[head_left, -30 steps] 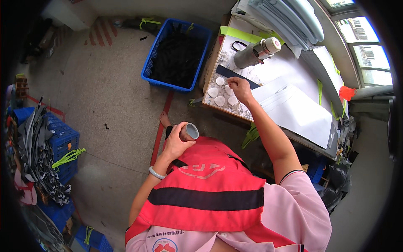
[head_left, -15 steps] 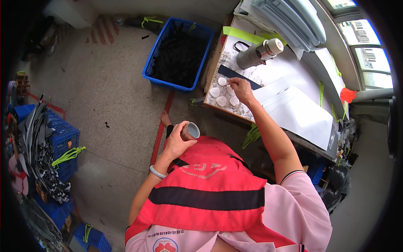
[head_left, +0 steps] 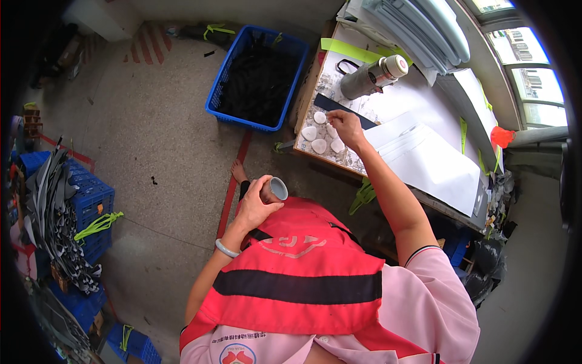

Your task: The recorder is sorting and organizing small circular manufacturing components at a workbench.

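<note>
My left hand [head_left: 255,204] is wrapped round a small cup [head_left: 278,188] with a grey inside, held tilted in front of my red apron. Over the table's near left corner my right hand [head_left: 346,128] has its fingers pinched together; whether anything is between them is too small to tell. Several flat, rounded white pieces [head_left: 319,145] lie beside and just under those fingers. Behind the hand a dark blue strip [head_left: 344,111] lies slantwise on the tabletop. A grey thermos flask [head_left: 368,80] with a pale cap stands beyond the strip.
Large white sheets [head_left: 424,164] cover much of the table, with a stack of grey sheets [head_left: 418,30] at its back. On the floor left of the table is a blue crate [head_left: 213,97] of black pieces. More blue crates [head_left: 97,209] with dark scraps stand at far left.
</note>
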`<state>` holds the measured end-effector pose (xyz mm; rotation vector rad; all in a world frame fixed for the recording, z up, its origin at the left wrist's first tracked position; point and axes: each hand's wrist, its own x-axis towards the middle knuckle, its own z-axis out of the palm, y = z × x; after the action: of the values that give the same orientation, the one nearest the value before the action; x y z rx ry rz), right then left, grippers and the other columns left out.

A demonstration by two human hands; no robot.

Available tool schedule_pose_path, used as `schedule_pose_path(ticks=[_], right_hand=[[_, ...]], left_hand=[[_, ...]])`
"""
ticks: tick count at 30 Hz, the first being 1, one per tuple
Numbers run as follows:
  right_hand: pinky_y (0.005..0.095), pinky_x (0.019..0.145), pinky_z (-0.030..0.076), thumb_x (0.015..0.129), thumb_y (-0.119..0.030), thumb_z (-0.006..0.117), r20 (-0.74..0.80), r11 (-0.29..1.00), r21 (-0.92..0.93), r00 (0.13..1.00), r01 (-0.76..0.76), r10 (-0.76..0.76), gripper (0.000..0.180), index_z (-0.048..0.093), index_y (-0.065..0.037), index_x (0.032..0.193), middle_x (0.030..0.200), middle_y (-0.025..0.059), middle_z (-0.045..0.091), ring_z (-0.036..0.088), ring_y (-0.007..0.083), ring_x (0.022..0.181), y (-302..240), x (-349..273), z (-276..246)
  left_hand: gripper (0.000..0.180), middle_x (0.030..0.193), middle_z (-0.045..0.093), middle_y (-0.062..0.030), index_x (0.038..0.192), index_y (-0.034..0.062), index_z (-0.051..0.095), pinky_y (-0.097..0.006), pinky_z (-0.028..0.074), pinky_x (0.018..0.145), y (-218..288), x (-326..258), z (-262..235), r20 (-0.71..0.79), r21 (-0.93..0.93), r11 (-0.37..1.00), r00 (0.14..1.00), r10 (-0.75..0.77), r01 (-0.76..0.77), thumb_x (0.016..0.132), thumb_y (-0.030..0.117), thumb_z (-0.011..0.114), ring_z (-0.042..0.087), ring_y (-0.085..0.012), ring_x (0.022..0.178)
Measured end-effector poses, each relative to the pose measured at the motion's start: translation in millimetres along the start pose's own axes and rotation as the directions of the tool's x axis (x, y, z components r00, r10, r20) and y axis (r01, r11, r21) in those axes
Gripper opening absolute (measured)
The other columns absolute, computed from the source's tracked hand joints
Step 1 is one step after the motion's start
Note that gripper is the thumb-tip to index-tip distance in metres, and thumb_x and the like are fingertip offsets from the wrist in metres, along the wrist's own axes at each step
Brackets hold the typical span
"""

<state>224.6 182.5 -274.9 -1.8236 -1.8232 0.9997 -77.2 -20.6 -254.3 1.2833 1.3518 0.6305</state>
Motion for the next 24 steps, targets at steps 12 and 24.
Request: schedule_pose_path(ticks=[12,24], right_hand=[[0.0360,0.081,0.054,0.092,-0.007,0.059,0.032,0.997,-0.023,0.997,0.070,-0.069,0.022,0.073,-0.002,0.109,0.096,0.0215,0.073,0.072,0.0315,0.090,-22,10,11],[0.0372,0.084,0.054,0.092,-0.005,0.058,0.051,0.994,-0.047,0.994,0.094,-0.092,0.024,0.073,-0.001,0.110,0.099,0.0220,0.073,0.071,0.0346,0.094,-30,6,13]], left_hand=[[0.077,0.129,0.056,-0.0133,0.137,0.0035,0.050,-0.037,0.046,0.103,-1,-1,-2,-0.019,-0.018,1.000,1.000,-0.002,0.002,0.071,0.014,0.088,0.056,-0.0272,0.121],[0.077,0.128,0.055,-0.0122,0.137,0.0042,0.050,-0.035,0.047,0.101,-4,0,0,-0.019,-0.027,1.000,1.000,0.003,-0.004,0.071,0.013,0.088,0.057,-0.0251,0.119]])
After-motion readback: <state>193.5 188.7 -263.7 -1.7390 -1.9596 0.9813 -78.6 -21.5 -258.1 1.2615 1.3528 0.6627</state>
